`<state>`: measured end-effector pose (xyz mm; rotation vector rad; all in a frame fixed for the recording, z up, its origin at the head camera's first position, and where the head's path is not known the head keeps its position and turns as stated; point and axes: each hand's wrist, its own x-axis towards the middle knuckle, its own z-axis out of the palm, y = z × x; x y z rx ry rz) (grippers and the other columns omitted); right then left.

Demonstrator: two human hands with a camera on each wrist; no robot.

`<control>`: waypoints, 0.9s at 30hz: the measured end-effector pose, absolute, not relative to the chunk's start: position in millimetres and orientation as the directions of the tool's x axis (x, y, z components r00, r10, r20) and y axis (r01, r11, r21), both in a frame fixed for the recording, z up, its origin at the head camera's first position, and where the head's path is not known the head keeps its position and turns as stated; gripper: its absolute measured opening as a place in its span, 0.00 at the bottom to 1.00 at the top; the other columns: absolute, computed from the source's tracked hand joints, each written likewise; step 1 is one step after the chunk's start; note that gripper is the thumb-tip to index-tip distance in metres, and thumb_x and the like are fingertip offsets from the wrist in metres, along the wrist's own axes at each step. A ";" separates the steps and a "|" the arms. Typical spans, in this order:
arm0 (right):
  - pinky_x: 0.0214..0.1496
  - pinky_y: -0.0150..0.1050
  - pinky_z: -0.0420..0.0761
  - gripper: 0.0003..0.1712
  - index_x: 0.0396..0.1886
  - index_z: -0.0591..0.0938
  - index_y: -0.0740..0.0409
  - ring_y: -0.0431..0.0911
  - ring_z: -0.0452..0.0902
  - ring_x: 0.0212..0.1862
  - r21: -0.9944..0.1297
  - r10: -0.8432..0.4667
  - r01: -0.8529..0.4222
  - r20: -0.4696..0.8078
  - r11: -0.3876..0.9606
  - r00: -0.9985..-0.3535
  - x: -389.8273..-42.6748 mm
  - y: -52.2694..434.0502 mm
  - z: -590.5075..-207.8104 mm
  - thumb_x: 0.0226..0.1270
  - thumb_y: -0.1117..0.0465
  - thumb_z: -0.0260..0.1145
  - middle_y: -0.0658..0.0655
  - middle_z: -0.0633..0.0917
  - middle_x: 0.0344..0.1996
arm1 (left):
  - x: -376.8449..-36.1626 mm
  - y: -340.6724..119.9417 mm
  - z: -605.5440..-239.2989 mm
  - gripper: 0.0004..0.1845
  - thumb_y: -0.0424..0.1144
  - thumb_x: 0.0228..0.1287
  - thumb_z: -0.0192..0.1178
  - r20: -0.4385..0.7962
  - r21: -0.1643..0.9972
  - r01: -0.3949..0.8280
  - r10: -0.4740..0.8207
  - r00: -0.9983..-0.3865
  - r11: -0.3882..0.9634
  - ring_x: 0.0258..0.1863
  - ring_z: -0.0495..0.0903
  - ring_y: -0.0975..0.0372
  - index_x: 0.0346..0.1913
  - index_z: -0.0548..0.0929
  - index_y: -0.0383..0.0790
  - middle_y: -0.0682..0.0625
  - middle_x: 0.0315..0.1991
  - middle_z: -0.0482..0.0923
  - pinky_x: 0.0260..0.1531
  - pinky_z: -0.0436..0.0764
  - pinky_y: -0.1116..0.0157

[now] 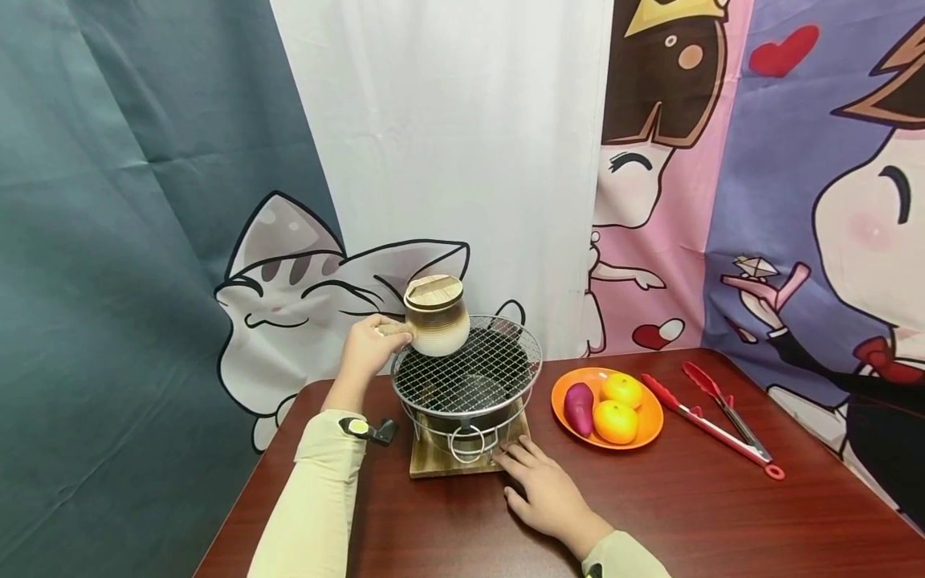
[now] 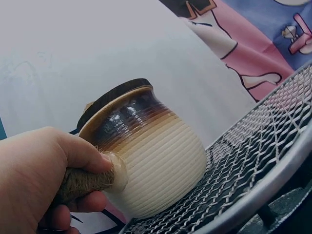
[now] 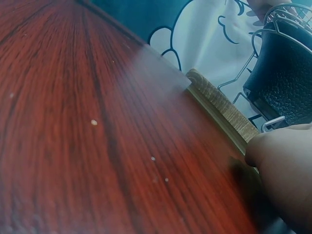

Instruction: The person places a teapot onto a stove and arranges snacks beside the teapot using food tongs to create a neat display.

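Note:
My left hand (image 1: 372, 345) grips the rope-wrapped side handle (image 2: 85, 183) of a ribbed ceramic pot (image 1: 438, 329), brown at the top and cream below. A flat wooden lid (image 1: 435, 291) covers its mouth. The pot is at the left part of a round wire-mesh grill rack (image 1: 470, 377); whether its base touches the mesh is hard to tell. Below the rack, a dark stove (image 3: 282, 78) stands on a square wooden board (image 1: 441, 464). My right hand (image 1: 545, 490) lies with spread fingers at the board's front right corner, its fingertips over the board.
Right of the stove, an orange plate (image 1: 567, 375) holds a purple vegetable (image 1: 579, 409) and two orange citrus fruits (image 1: 616, 421). Red-tipped tongs (image 1: 723, 425) lie further right on the dark red wooden table (image 1: 650, 498). A printed cloth (image 1: 470, 144) hangs behind the table.

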<state>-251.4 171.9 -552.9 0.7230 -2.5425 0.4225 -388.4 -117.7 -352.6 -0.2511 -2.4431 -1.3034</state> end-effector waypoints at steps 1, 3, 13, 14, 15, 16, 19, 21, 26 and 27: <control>0.69 0.56 0.70 0.30 0.65 0.80 0.50 0.62 0.69 0.69 -0.163 -0.415 -0.556 0.506 0.815 -0.756 -251.1 172.0 -552.7 0.61 0.54 0.70 0.56 0.80 0.64 | -388.8 -118.6 -352.4 0.16 0.46 0.52 0.74 0.392 0.760 0.319 -0.009 -0.920 0.566 0.32 0.81 0.56 0.41 0.86 0.40 0.46 0.34 0.86 0.34 0.78 0.62; 0.69 0.56 0.70 0.30 0.65 0.80 0.50 0.62 0.69 0.69 -0.166 -0.414 -0.556 0.505 0.814 -0.757 -250.7 172.1 -552.5 0.61 0.54 0.70 0.57 0.80 0.64 | -390.6 -120.7 -351.9 0.17 0.46 0.53 0.74 0.381 0.767 0.319 0.005 -0.925 0.556 0.29 0.80 0.57 0.41 0.85 0.40 0.45 0.34 0.85 0.30 0.78 0.63; 0.71 0.54 0.69 0.31 0.66 0.80 0.49 0.61 0.68 0.70 -0.175 -0.409 -0.546 0.491 0.819 -0.770 -249.5 170.2 -552.8 0.62 0.54 0.69 0.56 0.79 0.65 | -408.9 -136.8 -350.7 0.19 0.41 0.52 0.76 0.282 0.865 0.290 0.083 -0.956 0.410 0.15 0.72 0.63 0.45 0.84 0.37 0.39 0.28 0.85 0.16 0.73 0.68; 0.71 0.54 0.69 0.31 0.66 0.80 0.49 0.61 0.68 0.70 -0.175 -0.408 -0.547 0.492 0.819 -0.769 -249.5 170.2 -552.8 0.62 0.54 0.69 0.56 0.79 0.65 | -409.5 -137.2 -350.3 0.19 0.41 0.52 0.76 0.276 0.868 0.288 0.087 -0.957 0.405 0.15 0.72 0.63 0.45 0.84 0.37 0.37 0.29 0.85 0.16 0.73 0.68; 0.71 0.54 0.69 0.31 0.66 0.80 0.49 0.61 0.68 0.70 -0.175 -0.408 -0.546 0.493 0.819 -0.769 -249.5 170.2 -552.9 0.61 0.54 0.69 0.56 0.79 0.65 | -410.1 -137.8 -349.9 0.19 0.41 0.52 0.76 0.272 0.870 0.286 0.093 -0.958 0.401 0.15 0.72 0.63 0.45 0.84 0.37 0.36 0.30 0.85 0.16 0.73 0.68; 0.71 0.54 0.69 0.31 0.66 0.80 0.49 0.61 0.68 0.70 -0.176 -0.408 -0.547 0.493 0.818 -0.768 -249.4 170.2 -552.8 0.61 0.54 0.69 0.56 0.79 0.65 | -410.4 -138.1 -349.6 0.19 0.41 0.52 0.76 0.267 0.873 0.284 0.099 -0.959 0.397 0.14 0.72 0.63 0.45 0.84 0.36 0.35 0.31 0.85 0.15 0.73 0.68; 0.71 0.55 0.69 0.31 0.66 0.80 0.50 0.62 0.68 0.70 -0.178 -0.408 -0.549 0.494 0.816 -0.767 -249.3 170.3 -552.5 0.61 0.54 0.69 0.56 0.79 0.65 | -411.0 -138.3 -348.6 0.19 0.40 0.52 0.77 0.252 0.879 0.273 0.104 -0.962 0.392 0.13 0.72 0.63 0.45 0.84 0.37 0.35 0.30 0.85 0.15 0.73 0.68; 0.70 0.55 0.69 0.31 0.66 0.80 0.50 0.62 0.69 0.70 -0.178 -0.408 -0.549 0.494 0.817 -0.768 -249.6 170.6 -552.6 0.62 0.55 0.69 0.56 0.79 0.65 | -411.1 -138.3 -347.8 0.21 0.40 0.52 0.76 0.240 0.883 0.265 0.113 -0.964 0.387 0.13 0.72 0.63 0.47 0.83 0.36 0.37 0.29 0.85 0.15 0.74 0.68; 0.70 0.55 0.69 0.31 0.66 0.80 0.49 0.62 0.69 0.70 -0.171 -0.409 -0.548 0.494 0.819 -0.767 -250.9 171.4 -553.2 0.61 0.54 0.69 0.56 0.80 0.64 | -411.9 -139.3 -346.9 0.27 0.39 0.57 0.74 0.175 0.913 0.215 0.142 -0.974 0.347 0.13 0.73 0.63 0.57 0.75 0.34 0.38 0.32 0.85 0.16 0.76 0.68; 0.70 0.55 0.69 0.31 0.66 0.80 0.49 0.62 0.69 0.70 -0.171 -0.410 -0.548 0.495 0.819 -0.766 -251.0 171.5 -553.2 0.61 0.54 0.69 0.56 0.80 0.64 | -411.9 -139.9 -347.2 0.29 0.38 0.59 0.73 0.159 0.921 0.201 0.149 -0.976 0.333 0.14 0.74 0.63 0.60 0.73 0.34 0.37 0.34 0.85 0.17 0.77 0.68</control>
